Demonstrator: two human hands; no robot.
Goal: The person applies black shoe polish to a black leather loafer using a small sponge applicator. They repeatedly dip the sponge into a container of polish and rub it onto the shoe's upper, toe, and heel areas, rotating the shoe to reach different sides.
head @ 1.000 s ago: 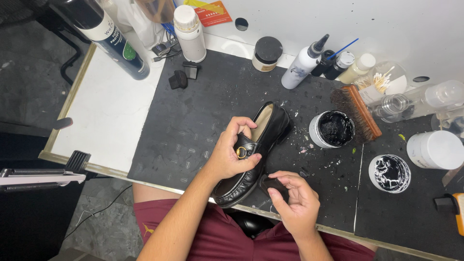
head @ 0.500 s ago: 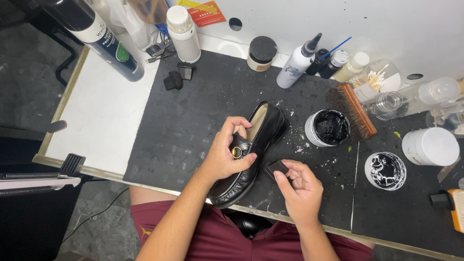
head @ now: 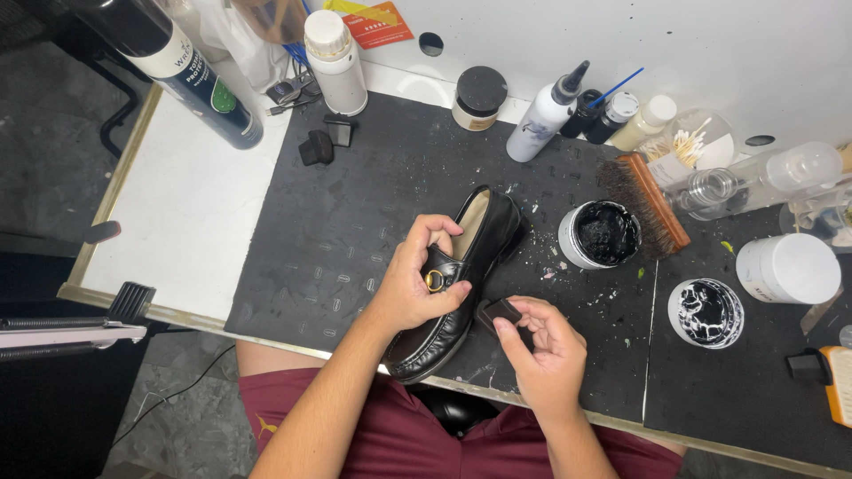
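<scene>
1. The left hand (head: 417,288) is closed over the vamp of a black loafer (head: 461,284), fingers curled across the metal bit and thumb tucked toward the shoe's opening. The loafer lies on the black mat (head: 355,222) of the worktop, toe toward the person and heel away.

2. The right hand (head: 543,350) sits just right of the shoe and pinches a small dark applicator pad (head: 499,312) between thumb and fingertips, the other fingers loosely curled. The pad sits close beside the shoe's side; I cannot tell if it touches.

3. Beyond the right hand, an open tub of black polish (head: 601,233) stands near the heel. Further right is an open lid smeared with polish (head: 706,312). A wooden brush (head: 646,202) lies past the tub.

4. Risks, as I judge them:
- The left hand grips only the top of the shoe, so a hard stroke from the pad could twist or slide it on the mat.
- The pad's pinch is shallow, so it could slip and smear the fingers.
- Polish could foul the metal bit under the left fingers.
- The open tub sits near the right wrist's path and could be knocked.
</scene>
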